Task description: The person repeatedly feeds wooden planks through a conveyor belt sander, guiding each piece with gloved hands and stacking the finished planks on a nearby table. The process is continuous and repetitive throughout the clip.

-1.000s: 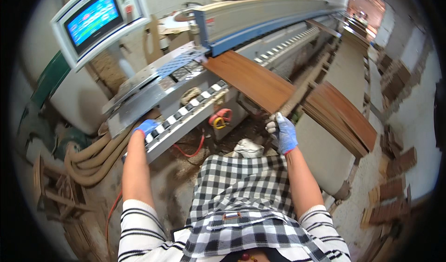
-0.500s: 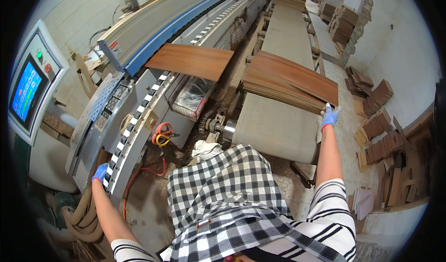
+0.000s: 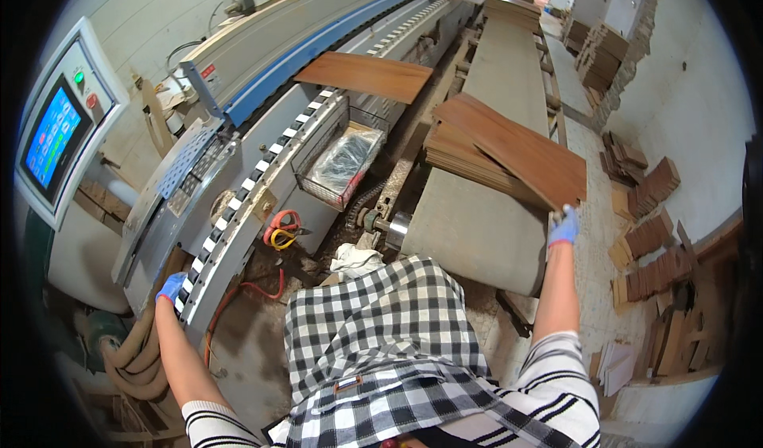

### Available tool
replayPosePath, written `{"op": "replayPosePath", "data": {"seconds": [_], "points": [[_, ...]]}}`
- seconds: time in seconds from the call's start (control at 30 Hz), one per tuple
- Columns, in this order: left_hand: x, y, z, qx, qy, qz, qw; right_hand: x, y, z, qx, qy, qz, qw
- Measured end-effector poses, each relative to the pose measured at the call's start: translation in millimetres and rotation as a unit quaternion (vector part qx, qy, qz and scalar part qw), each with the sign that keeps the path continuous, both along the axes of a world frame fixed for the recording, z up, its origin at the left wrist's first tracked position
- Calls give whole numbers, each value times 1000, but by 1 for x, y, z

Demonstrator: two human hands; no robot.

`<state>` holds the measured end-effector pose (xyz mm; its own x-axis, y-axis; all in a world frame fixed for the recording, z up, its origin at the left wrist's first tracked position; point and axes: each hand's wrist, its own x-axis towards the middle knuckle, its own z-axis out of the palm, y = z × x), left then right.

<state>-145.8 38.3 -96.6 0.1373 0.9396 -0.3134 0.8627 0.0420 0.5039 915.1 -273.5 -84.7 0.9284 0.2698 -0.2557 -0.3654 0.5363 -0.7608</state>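
Observation:
My right hand [image 3: 564, 225], in a blue glove, pinches the near right corner of the top wood-grain board [image 3: 517, 142]. That board lies skewed across a stack of brown boards [image 3: 469, 158], its far left end turned out over them. My left hand [image 3: 172, 287], also gloved, is closed round the near end of the rail with black and white rollers [image 3: 236, 203]. Another wood-grain board [image 3: 369, 76] lies on the long edge-processing machine [image 3: 318, 31], its left end under the blue beam and its right end jutting over the side.
A control panel [image 3: 60, 130] stands at the left. A wire basket [image 3: 338, 162] holding a plastic-wrapped thing hangs beside the rail, with red and yellow scissors [image 3: 282, 229] nearby. The stack rests on a grey belt conveyor [image 3: 477, 229]. Cut wood pieces [image 3: 656, 273] lie at the right.
The top board on the stack has swung askew under my right hand. The board on the machine has moved farther along, away from me. My left hand stays on the rail.

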Motion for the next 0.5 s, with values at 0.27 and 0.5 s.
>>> {"op": "replayPosePath", "data": {"seconds": [0.27, 0.5], "points": [[120, -20, 62, -18, 15, 2, 1000, -159, -55, 46, -15, 53, 186, 981], [131, -39, 84, -14, -14, 34, 999, -246, -51, 69, 33, -7, 335, 942]]}}
